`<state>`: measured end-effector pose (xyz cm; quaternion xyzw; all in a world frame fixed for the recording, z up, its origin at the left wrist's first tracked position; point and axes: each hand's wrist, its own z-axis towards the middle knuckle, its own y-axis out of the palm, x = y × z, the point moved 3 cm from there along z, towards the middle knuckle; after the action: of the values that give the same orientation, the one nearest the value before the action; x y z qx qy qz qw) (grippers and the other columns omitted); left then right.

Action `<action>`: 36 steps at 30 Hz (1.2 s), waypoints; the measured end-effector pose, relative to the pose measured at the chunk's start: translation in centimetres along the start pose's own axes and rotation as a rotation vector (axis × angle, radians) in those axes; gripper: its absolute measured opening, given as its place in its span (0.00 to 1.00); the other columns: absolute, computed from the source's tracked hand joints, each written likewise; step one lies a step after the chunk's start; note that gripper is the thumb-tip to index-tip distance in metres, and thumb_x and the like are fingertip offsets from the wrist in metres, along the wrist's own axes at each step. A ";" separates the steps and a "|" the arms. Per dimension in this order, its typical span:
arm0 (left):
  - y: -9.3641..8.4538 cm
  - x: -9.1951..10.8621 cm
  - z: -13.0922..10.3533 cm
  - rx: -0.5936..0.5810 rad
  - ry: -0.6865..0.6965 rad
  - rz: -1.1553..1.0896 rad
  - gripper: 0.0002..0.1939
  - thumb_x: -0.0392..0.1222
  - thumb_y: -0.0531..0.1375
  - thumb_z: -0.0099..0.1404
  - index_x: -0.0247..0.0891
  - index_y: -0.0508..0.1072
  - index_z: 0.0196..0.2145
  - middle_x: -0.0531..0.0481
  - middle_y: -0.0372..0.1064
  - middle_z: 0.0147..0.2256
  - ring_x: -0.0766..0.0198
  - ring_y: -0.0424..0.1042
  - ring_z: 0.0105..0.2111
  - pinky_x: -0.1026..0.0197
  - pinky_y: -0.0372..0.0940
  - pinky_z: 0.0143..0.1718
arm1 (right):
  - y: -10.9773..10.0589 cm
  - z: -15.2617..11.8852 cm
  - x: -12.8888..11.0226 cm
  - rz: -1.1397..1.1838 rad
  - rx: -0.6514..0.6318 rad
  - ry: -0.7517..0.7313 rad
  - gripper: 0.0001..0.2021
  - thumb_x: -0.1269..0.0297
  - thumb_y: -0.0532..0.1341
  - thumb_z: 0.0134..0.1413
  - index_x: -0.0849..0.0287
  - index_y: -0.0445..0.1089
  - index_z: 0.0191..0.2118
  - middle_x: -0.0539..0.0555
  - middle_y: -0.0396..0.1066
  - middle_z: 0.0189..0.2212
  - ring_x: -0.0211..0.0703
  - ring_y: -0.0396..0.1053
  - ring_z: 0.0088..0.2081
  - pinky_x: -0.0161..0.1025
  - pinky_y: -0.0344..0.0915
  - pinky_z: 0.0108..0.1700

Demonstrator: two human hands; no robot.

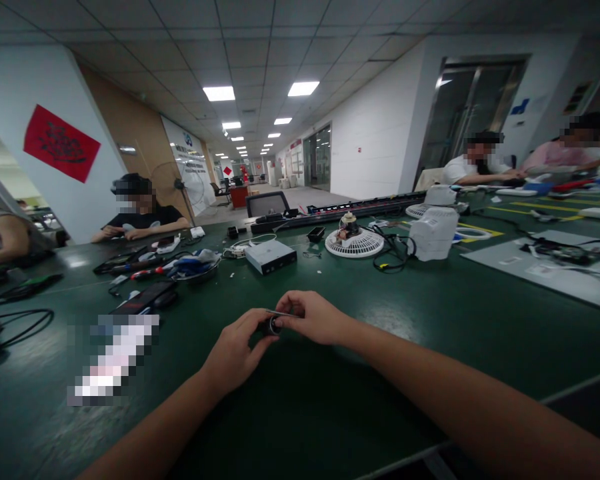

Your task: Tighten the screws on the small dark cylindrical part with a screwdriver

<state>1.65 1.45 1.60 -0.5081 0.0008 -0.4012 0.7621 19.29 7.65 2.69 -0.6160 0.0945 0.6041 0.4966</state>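
Observation:
Just above the green table [325, 400], near the middle of the head view, my left hand [235, 353] grips a small dark round part [273, 325] between thumb and fingers. My right hand [313, 317] meets it from the right, its thumb and fingers pinched on a thin flat strip [283, 313] that lies across the top of the round part. The fingers hide much of both items, and their details are too small to tell.
Ahead stand a silver box [271, 257], a white fan grille [354, 242] and a white plastic housing [434, 233]. Tools and a blue bundle [193, 265] lie left, cables [20, 330] far left, a grey mat [555, 267] right. Several people sit around the table.

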 end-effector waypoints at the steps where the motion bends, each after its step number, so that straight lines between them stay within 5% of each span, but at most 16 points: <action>1: 0.0 0.0 0.0 0.001 -0.001 -0.001 0.16 0.39 0.59 0.66 0.42 0.68 0.52 0.45 0.71 0.48 0.57 0.71 0.47 0.53 0.68 0.50 | 0.2 0.1 0.3 0.072 -0.033 0.024 0.09 0.63 0.65 0.54 0.60 0.69 0.40 0.50 0.72 0.31 0.34 0.66 0.26 0.30 0.61 0.25; 4: 0.0 0.0 0.0 -0.029 -0.011 -0.001 0.17 0.39 0.59 0.66 0.43 0.68 0.53 0.45 0.72 0.48 0.56 0.72 0.47 0.53 0.68 0.50 | 0.9 0.4 1.0 0.207 -0.091 0.087 0.07 0.66 0.64 0.56 0.60 0.66 0.39 0.49 0.72 0.29 0.32 0.65 0.22 0.30 0.62 0.22; 10: -0.1 -0.2 0.1 -0.002 -0.018 0.016 0.16 0.40 0.60 0.65 0.42 0.69 0.51 0.46 0.73 0.47 0.57 0.72 0.46 0.54 0.68 0.49 | 1.2 0.5 1.1 0.232 -0.006 0.210 0.04 0.67 0.62 0.57 0.61 0.66 0.35 0.48 0.71 0.27 0.29 0.62 0.17 0.27 0.59 0.17; 17: 0.1 -0.3 0.1 -0.027 -0.020 0.010 0.14 0.40 0.60 0.66 0.42 0.69 0.50 0.46 0.72 0.47 0.58 0.72 0.47 0.56 0.68 0.49 | 1.3 0.1 1.2 0.156 -0.044 0.076 0.09 0.66 0.65 0.53 0.60 0.67 0.39 0.48 0.70 0.29 0.32 0.65 0.22 0.28 0.62 0.20; 23: 0.1 0.2 0.0 -0.049 0.077 -0.003 0.16 0.38 0.61 0.65 0.42 0.68 0.52 0.47 0.72 0.48 0.59 0.72 0.48 0.55 0.67 0.51 | 1.6 0.4 1.5 0.298 -0.060 0.250 0.08 0.68 0.67 0.48 0.62 0.67 0.33 0.46 0.69 0.25 0.29 0.62 0.19 0.27 0.57 0.17; 28: -0.2 0.3 0.1 0.032 0.057 -0.003 0.15 0.38 0.62 0.64 0.42 0.69 0.49 0.48 0.72 0.45 0.60 0.72 0.45 0.57 0.68 0.47 | 2.1 0.3 1.2 0.368 -0.058 0.351 0.08 0.68 0.65 0.51 0.62 0.67 0.38 0.46 0.70 0.25 0.28 0.59 0.16 0.28 0.53 0.16; 31: -0.1 -0.1 0.3 0.071 -0.043 0.021 0.14 0.36 0.64 0.61 0.42 0.71 0.45 0.50 0.72 0.43 0.60 0.72 0.42 0.58 0.68 0.43 | 1.4 0.5 1.5 0.208 0.032 0.305 0.11 0.67 0.64 0.54 0.62 0.67 0.43 0.48 0.71 0.28 0.30 0.63 0.20 0.30 0.58 0.21; 36: -0.3 -1.3 0.5 0.104 -0.255 0.072 0.12 0.38 0.65 0.58 0.41 0.71 0.41 0.51 0.72 0.38 0.60 0.73 0.36 0.57 0.68 0.37 | -1.1 0.5 1.0 -0.325 0.132 0.016 0.07 0.67 0.62 0.55 0.60 0.74 0.39 0.52 0.75 0.33 0.37 0.69 0.31 0.34 0.62 0.32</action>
<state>0.83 2.58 1.60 -0.5146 -0.0985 -0.3052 0.7952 19.97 9.05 2.55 -0.5942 0.0369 0.5032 0.6263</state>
